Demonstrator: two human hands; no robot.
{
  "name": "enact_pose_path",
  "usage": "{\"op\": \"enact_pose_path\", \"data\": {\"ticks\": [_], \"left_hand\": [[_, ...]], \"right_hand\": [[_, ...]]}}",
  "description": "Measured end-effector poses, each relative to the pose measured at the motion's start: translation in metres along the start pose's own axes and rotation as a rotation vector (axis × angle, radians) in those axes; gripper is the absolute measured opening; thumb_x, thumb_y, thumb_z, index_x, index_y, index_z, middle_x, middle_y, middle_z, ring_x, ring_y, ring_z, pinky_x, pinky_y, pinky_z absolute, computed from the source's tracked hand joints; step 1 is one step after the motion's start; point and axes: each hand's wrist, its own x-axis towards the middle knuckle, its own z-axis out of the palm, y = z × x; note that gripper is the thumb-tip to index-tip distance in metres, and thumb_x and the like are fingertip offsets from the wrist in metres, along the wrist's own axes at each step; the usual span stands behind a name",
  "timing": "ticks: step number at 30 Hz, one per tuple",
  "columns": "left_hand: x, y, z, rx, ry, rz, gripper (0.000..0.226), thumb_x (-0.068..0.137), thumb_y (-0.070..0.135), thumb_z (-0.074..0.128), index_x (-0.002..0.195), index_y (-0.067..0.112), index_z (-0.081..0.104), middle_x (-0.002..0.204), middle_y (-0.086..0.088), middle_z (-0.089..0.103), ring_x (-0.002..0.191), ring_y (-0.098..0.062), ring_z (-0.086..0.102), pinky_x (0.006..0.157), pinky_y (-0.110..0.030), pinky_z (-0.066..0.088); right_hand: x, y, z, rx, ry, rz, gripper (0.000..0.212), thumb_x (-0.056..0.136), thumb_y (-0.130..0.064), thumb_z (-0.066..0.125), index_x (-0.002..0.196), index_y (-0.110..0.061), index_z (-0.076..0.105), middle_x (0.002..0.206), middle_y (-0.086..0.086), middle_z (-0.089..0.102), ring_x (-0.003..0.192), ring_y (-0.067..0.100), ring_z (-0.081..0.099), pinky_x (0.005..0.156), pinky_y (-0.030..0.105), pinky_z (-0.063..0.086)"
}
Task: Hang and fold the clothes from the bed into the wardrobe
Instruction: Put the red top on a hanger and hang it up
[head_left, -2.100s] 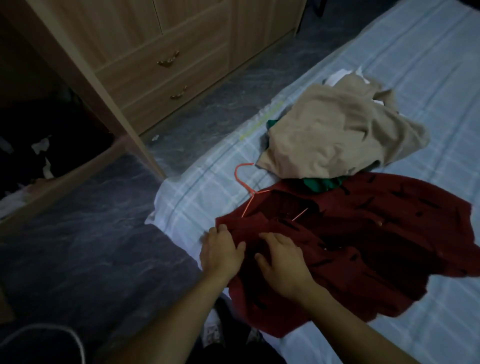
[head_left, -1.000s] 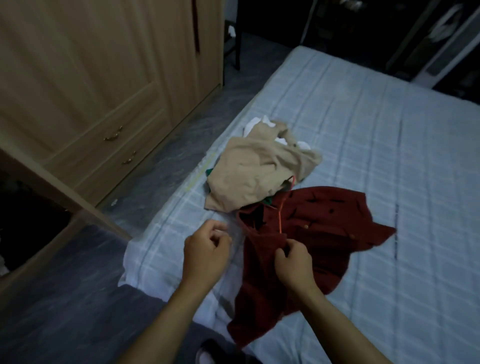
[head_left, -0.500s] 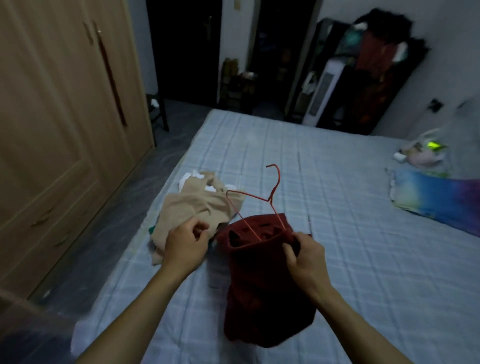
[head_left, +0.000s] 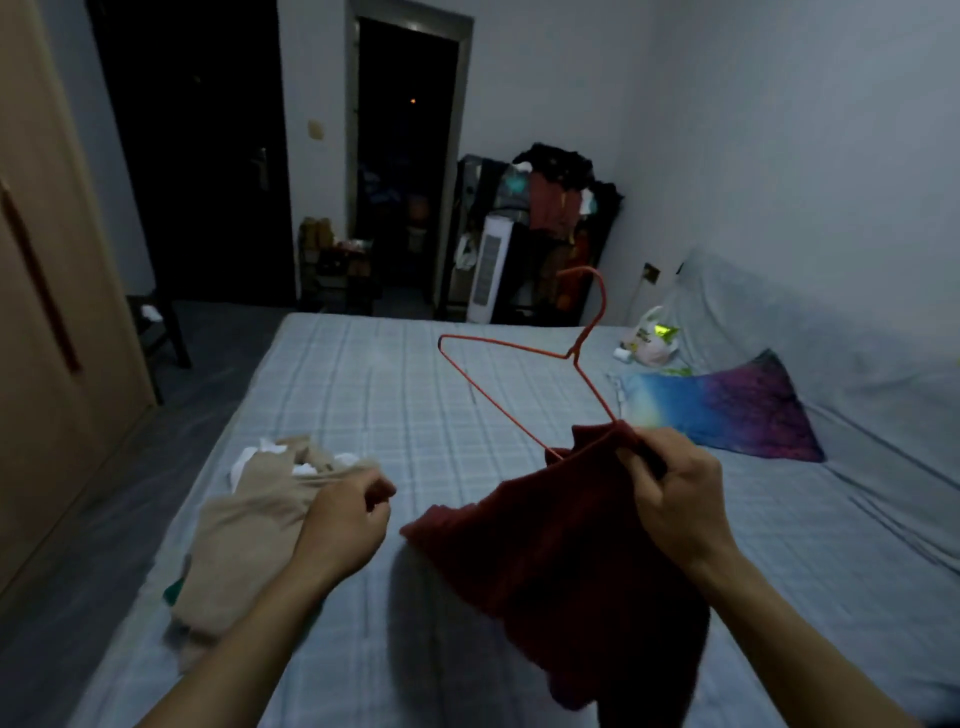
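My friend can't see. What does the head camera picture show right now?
A person's right hand holds up a dark red garment half threaded on an orange wire hanger above a checked bed. The left hand, curled and holding nothing, hovers beside a beige garment lying on the bed.

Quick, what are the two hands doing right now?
Left hand: curled, holding nothing.
Right hand: gripping the red shirt and hanger.
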Motion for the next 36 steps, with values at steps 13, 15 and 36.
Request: {"op": "enact_pose_path", "data": {"ticks": [13, 15, 36], "left_hand": [[-0.006, 0.139, 0.103, -0.137, -0.572, 0.375, 0.054, 0.082, 0.022, 0.075, 0.133, 0.032, 0.058, 0.134, 0.021, 0.053, 0.124, 0.006, 0.048, 0.093, -0.002, 0.034], [-0.013, 0.161, 0.133, -0.204, -0.709, 0.431, 0.063, 0.078, 0.030, 0.077, 0.136, 0.037, 0.053, 0.136, 0.028, 0.051, 0.126, 0.013, 0.044, 0.094, 0.003, 0.029], [-0.004, 0.092, 0.147, 0.427, -0.176, 0.385, 0.017, 0.070, 0.019, 0.068, 0.080, 0.021, 0.055, 0.076, 0.003, 0.059, 0.083, -0.027, 0.058, 0.065, -0.037, 0.045]], "right_hand": [[0.038, 0.057, -0.105, 0.001, 0.069, -0.070, 0.016, 0.085, -0.002, 0.072, 0.100, -0.008, 0.076, 0.088, 0.000, 0.070, 0.080, 0.011, 0.065, 0.078, 0.020, 0.050], [0.039, 0.068, -0.111, 0.014, 0.095, -0.061, 0.014, 0.086, -0.004, 0.072, 0.099, -0.009, 0.076, 0.088, -0.001, 0.070, 0.080, 0.008, 0.065, 0.079, 0.016, 0.048], [0.030, 0.133, -0.135, 0.072, 0.077, 0.023, 0.022, 0.079, -0.012, 0.079, 0.099, -0.019, 0.074, 0.085, -0.011, 0.070, 0.078, 0.001, 0.066, 0.070, 0.013, 0.050]]}}
